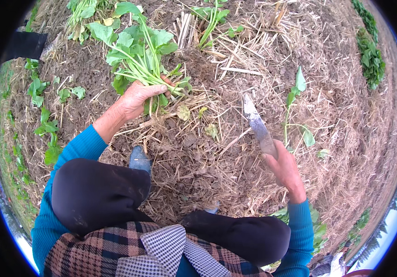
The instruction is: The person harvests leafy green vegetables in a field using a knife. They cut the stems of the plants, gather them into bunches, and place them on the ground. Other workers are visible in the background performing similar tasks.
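Observation:
My left hand (139, 97) is closed around the stem bases of a bunch of leafy greens (138, 64), whose broad leaves spread away from me. In my right hand (285, 166) is a knife (258, 126) with a dirt-smeared blade, its tip pointing away from me; the handle is hidden in my grip. Between both hands, yellowed leaves (211, 131) and dry straw (170, 121) lie on the soil. Just beyond the knife hand, to its right, a single leafy plant (287, 114) rises from the straw.
Another leafy plant (212, 24) grows ahead of me. A pile of cut greens (82, 14) lies at the far left, near a dark cloth-like thing (25, 45). Rows of green plants (371, 59) line both sides. My blue boot (139, 159) rests on straw-strewn ground.

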`<state>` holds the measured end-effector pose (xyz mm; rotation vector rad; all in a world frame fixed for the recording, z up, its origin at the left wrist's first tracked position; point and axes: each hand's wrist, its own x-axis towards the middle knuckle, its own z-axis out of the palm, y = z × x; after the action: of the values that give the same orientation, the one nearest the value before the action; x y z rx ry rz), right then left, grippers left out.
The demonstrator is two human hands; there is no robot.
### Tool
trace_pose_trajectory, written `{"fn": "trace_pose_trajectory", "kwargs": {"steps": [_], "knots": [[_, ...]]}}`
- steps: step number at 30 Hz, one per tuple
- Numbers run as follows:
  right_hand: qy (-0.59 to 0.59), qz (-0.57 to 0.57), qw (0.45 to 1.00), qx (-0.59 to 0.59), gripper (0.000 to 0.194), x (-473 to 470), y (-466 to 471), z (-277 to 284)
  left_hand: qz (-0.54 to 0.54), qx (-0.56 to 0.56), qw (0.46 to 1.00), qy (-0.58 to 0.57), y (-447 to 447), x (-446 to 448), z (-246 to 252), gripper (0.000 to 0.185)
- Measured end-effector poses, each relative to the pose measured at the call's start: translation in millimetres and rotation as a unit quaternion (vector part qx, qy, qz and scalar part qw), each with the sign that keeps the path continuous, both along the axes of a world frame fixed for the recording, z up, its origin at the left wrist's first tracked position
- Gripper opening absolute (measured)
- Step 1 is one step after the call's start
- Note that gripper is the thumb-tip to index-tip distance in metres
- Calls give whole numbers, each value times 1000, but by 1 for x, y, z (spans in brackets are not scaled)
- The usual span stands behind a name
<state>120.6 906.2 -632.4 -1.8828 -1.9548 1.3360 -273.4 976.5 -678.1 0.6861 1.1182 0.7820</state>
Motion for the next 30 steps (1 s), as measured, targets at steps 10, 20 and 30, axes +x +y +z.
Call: {"fn": "trace_pose_trajectory", "kwargs": {"steps": [10, 20, 30], "knots": [[-388, 363, 826, 191, 16, -32, 109, 7, -40, 35, 999, -7, 36, 15, 1, 27], [-377, 394, 833, 90, 18, -79, 127, -37, -165, 38, 984, 50, 96, 25, 4, 28], [-293, 293, 907, 70, 23, -44, 64, 12, -295, 148, 940, 89, 145, 75, 34, 23]]}}
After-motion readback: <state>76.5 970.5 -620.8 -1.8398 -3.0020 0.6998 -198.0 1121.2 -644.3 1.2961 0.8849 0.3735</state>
